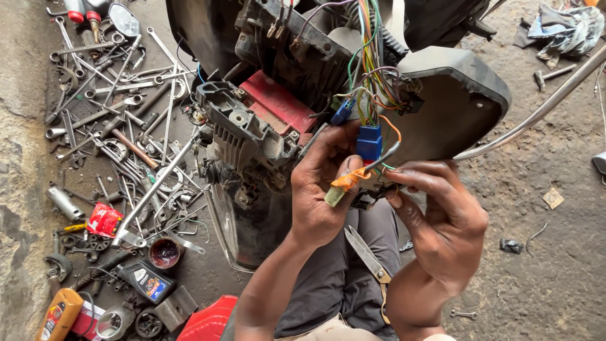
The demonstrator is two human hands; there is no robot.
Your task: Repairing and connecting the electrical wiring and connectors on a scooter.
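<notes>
Grey, gritty concrete floor (555, 265) is carrying everything here, stained dark with oil along its left edge, where a heap of spanners (107, 113) is lying beside a small black oil bottle (146, 281) and a yellow can (58, 316) near the lower left corner. Rags (565, 28) are sitting at the upper right corner. A stripped scooter body (290, 95) is standing in the middle, its bundle of coloured wires (372, 69) hanging down. The left hand (322, 189) is pinching a pale connector with orange tape (341, 186), its grip closed on it. The right hand (442, 215) is curling its fingers closed around the wires just beside a blue connector (369, 142). Scissors (369, 256) are resting on the person's lap.
</notes>
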